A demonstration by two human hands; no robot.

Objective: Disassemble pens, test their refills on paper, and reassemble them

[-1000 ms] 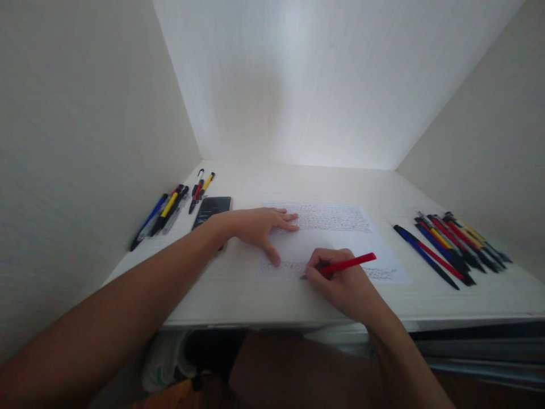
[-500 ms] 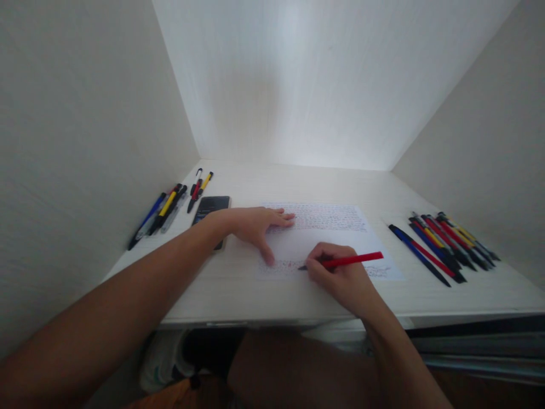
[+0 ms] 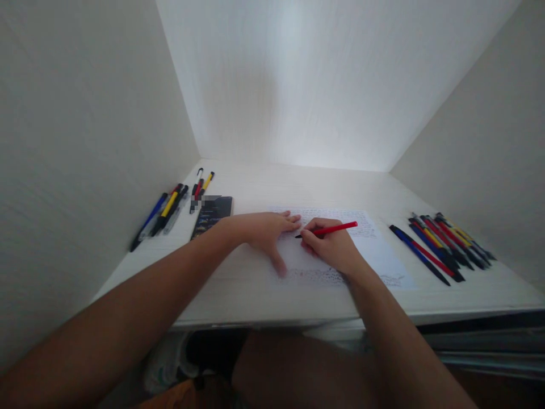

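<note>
The red pen (image 3: 336,228) is in the right hand (image 3: 327,244), whose fingers are curled around its lower part and pinch it close to the dark tip. It slants, with the tip pointing left and the red end rising to the right. The tip is just beside the fingertips of the left hand (image 3: 268,230), over the sheet of paper (image 3: 366,250); whether it touches the surface, I cannot tell.

The left hand grips nothing: it lies palm down across the sheet's left side, fingers spread towards the right and thumb stretched towards the near edge. The sheet lies flat on the white desk (image 3: 238,304) and carries 2 blocks of handwriting, at the far and near ends (too small to read), with a blank band between them.

The left wrist passes over the near part of a smartphone (image 3: 217,209), its dark screen facing up. Beyond the phone is a small group of pens (image 3: 207,182), partly pixelated, and a larger row of pens (image 3: 170,203) lies by the left wall (image 3: 93,142). Right of the sheet, a blue-and-black pen (image 3: 415,250) lies beside a red-and-black pen (image 3: 438,262), with a mixed bunch of pens (image 3: 453,241) farther right.
</note>
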